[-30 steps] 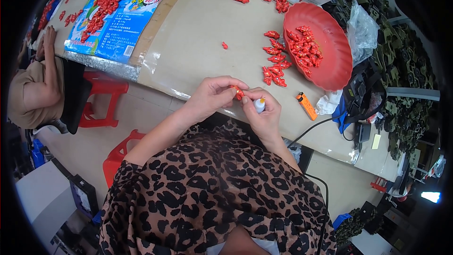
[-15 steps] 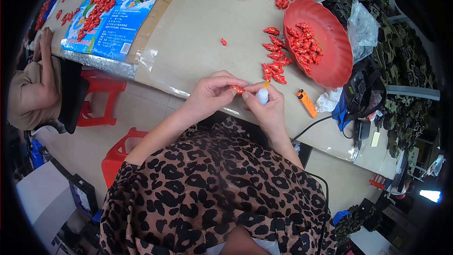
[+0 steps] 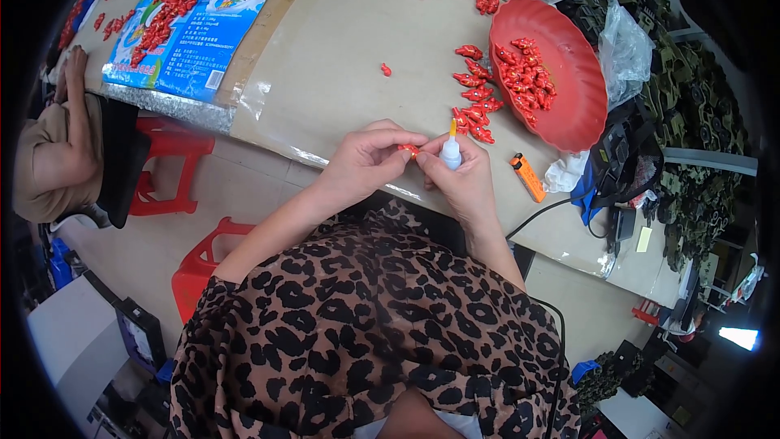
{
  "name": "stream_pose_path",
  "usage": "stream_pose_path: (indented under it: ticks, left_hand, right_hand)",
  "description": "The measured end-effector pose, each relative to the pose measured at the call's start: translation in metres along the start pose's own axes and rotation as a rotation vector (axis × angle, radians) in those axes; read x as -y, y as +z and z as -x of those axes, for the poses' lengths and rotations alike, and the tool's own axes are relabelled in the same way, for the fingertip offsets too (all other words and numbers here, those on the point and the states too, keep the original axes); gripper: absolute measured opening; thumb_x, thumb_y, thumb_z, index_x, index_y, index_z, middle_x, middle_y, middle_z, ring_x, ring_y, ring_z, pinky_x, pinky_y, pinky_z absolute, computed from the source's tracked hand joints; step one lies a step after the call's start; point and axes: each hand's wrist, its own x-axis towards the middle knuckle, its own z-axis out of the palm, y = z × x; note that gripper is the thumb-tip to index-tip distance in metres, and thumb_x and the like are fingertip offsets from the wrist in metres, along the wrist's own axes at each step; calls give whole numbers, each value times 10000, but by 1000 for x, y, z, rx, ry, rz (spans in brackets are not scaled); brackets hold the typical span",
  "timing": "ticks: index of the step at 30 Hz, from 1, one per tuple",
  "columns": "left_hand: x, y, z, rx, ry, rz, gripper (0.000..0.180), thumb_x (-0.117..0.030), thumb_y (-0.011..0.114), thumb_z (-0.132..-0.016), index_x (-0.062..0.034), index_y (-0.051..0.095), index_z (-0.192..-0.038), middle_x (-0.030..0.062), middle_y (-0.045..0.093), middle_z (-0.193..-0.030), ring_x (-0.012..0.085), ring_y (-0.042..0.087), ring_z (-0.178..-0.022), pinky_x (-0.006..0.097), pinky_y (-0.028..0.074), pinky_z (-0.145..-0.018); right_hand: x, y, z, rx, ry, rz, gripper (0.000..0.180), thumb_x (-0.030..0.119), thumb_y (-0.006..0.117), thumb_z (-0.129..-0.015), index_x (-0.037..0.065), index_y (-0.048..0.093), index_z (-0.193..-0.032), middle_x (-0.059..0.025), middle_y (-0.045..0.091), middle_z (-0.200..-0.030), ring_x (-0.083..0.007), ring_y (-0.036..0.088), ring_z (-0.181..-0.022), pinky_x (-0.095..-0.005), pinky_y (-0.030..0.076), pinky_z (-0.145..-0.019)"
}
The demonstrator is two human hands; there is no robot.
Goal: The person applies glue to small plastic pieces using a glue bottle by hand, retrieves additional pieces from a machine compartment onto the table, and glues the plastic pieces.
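Between the thumb and forefinger of my left hand is a small red figurine, held just over the table's near edge. My right hand has its fingers curled round a small white squeeze bottle with a yellow nozzle, which points up and away. The right thumb and forefinger also meet the figurine's right side. Beyond the right hand, several similar red figurines lie in a column beside a red scalloped bowl holding more of them. One small red piece lies alone farther out.
An orange lighter and crumpled white tissue lie right of my hands. A blue printed cardboard sheet carries a red pile at the far left. Another person's arm rests at the table there. Red stools stand below; a black cable crosses the table edge.
The squeeze bottle has turned in my right hand, its nozzle swinging slightly left and more upright. My left hand stays nearly in place with the figurine.
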Motion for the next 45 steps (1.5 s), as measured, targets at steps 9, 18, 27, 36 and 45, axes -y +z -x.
stream_pose_path:
  ticks: [9, 18, 27, 36, 45]
  left_hand:
    - [0, 0, 0, 7, 4, -6, 231, 46, 475, -776, 11, 560, -988, 14, 483, -836, 43, 466, -749, 162, 378, -641]
    - [1, 1, 1, 6, 60, -59, 247, 60, 474, -771, 5, 555, -997, 23, 477, -845, 52, 472, -759, 165, 383, -650]
    - [4, 3, 2, 2, 98, -57, 260, 72, 468, -769, -3, 557, -1002, 26, 472, -862, 57, 471, -758, 160, 381, -629]
    - [4, 2, 3, -5, 110, -129, 294, 76, 475, -748, -27, 562, -1010, 27, 471, -851, 56, 474, -741, 161, 389, -618]
    - [7, 3, 3, -10, 120, -134, 284, 70, 471, -764, -12, 548, -1024, 28, 463, -863, 58, 476, -734, 159, 391, -608]
  right_hand:
    - [3, -1, -2, 51, 41, 8, 65, 30, 589, -720, 6, 537, -750, -16, 529, -622, -58, 471, -505, -177, 379, -450]
    - [4, -3, -5, 73, 90, -40, 74, 22, 592, -702, 13, 527, -736, -31, 540, -626, -71, 484, -496, -185, 388, -454]
    - [5, -3, -6, 80, 99, -72, 69, 39, 593, -680, 14, 534, -704, -13, 519, -590, -61, 476, -480, -183, 385, -437]
    - [7, -4, -7, 103, 122, -110, 69, 20, 591, -672, 13, 530, -705, -22, 523, -602, -67, 481, -489, -185, 388, -447]
    - [6, -4, -6, 106, 117, -130, 76, 17, 590, -671, 14, 525, -710, -26, 524, -606, -71, 483, -491, -187, 392, -450]
